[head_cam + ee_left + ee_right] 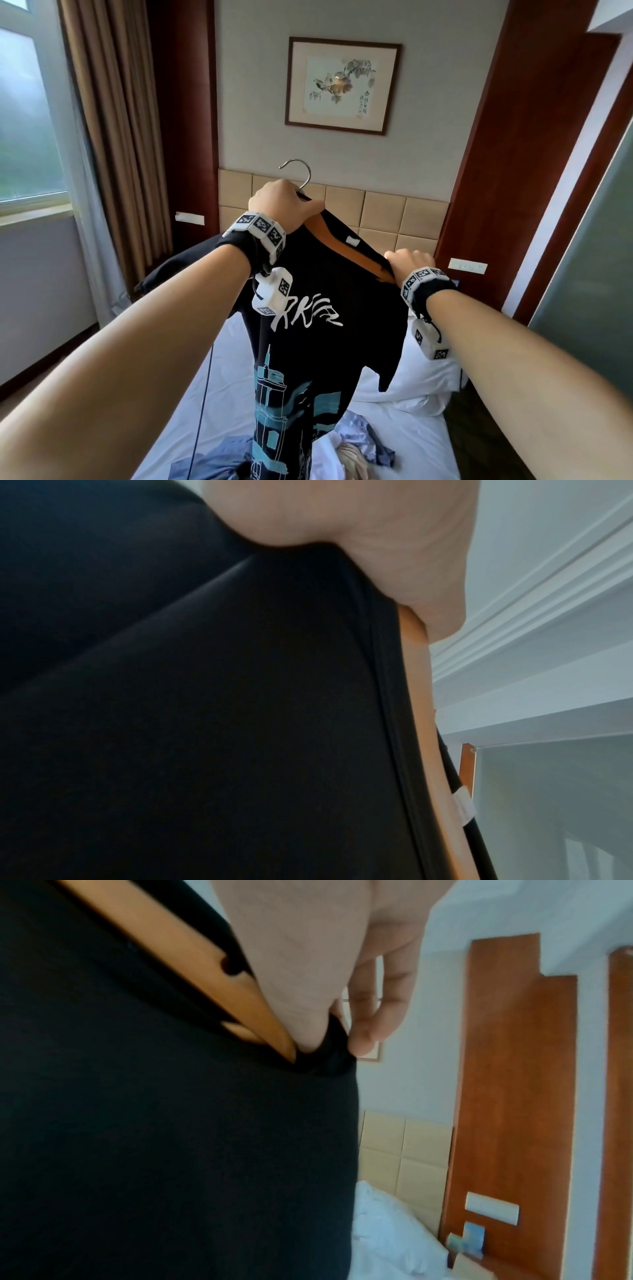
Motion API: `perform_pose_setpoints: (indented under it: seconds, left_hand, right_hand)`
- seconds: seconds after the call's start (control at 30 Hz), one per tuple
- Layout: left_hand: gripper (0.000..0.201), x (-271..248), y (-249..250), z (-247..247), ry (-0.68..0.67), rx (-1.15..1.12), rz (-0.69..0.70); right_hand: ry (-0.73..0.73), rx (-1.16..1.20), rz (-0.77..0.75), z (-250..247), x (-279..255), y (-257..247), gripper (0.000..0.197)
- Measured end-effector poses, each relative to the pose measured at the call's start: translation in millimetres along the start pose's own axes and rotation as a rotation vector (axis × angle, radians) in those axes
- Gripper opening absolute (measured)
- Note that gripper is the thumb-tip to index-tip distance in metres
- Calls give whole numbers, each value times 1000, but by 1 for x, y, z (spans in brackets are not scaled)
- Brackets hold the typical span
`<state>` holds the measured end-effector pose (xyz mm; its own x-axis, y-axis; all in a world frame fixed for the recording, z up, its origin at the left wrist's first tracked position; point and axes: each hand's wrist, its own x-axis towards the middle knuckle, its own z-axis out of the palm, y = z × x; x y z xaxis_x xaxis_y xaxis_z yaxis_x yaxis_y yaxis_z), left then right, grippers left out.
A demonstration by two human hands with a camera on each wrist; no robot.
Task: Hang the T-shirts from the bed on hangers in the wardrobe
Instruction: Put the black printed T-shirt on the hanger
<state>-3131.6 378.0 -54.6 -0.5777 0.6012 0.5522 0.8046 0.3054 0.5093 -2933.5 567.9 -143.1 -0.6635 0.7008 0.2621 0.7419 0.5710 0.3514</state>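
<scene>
A black T-shirt with a white and teal skyline print hangs in the air over the bed on a wooden hanger with a metal hook. My left hand grips the hanger's top just below the hook, together with the shirt's collar. My right hand pinches the shirt's shoulder fabric at the hanger's right end. In the left wrist view the black T-shirt fills the frame beside the hanger's wooden arm. The wardrobe is out of sight.
Below lies the white bed with crumpled blue and beige clothes and a pillow. A padded headboard and a framed picture are ahead, a curtained window on the left, a frosted glass panel on the right.
</scene>
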Motion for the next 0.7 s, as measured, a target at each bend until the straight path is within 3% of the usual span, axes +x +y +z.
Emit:
perform_pose_setpoints:
  seconds: [0.13, 0.3, 0.43, 0.6, 0.7]
  left_hand:
    - [39, 4, -13, -3, 19, 13, -24]
    - [39, 8, -18, -2, 7, 15, -1]
    - [39, 10, -19, 1, -15, 11, 31]
    - [44, 9, -25, 11, -67, -47, 46]
    - [45, 7, -24, 17, -64, -136, 26]
  right_hand:
    - [31, -61, -63, 1, 0, -8, 23]
    - [-28, 11, -5, -11, 6, -11, 19]
    - [-123, 356, 161, -18, 23, -19, 19]
    - [10, 958, 291, -23, 19, -27, 37]
    - [-19, 1033, 348, -32, 19, -39, 42]
